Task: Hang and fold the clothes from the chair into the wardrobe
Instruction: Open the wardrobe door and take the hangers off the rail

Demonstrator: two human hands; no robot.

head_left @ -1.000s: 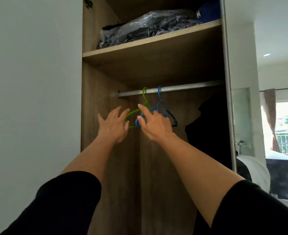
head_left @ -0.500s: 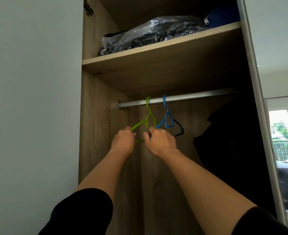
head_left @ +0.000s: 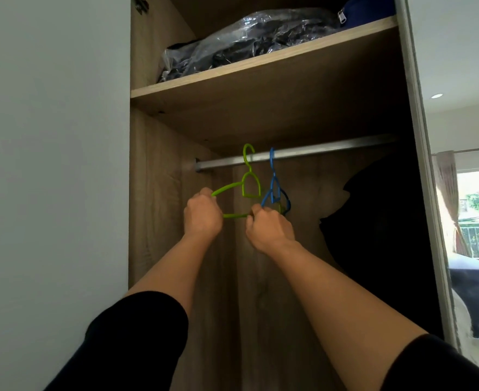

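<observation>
Up at the rail [head_left: 303, 152]: left hand [head_left: 203, 218] and right hand [head_left: 269, 230] both gripping green hanger [head_left: 245, 190], blue hanger [head_left: 273, 190] just right of them.

You get most of your light from the window [head_left: 475, 213] at the far right, which is blown out to near white. A small ceiling spotlight [head_left: 436, 95] glows above it. The wardrobe [head_left: 159, 193] interior is dim; its right side falls into deep shadow where the dark garment [head_left: 373, 221] loses all detail. The plastic bag [head_left: 246, 38] on the top shelf catches soft glare. Wide-angle distortion bows the wardrobe's right edge, and the picture is slightly soft throughout.
</observation>
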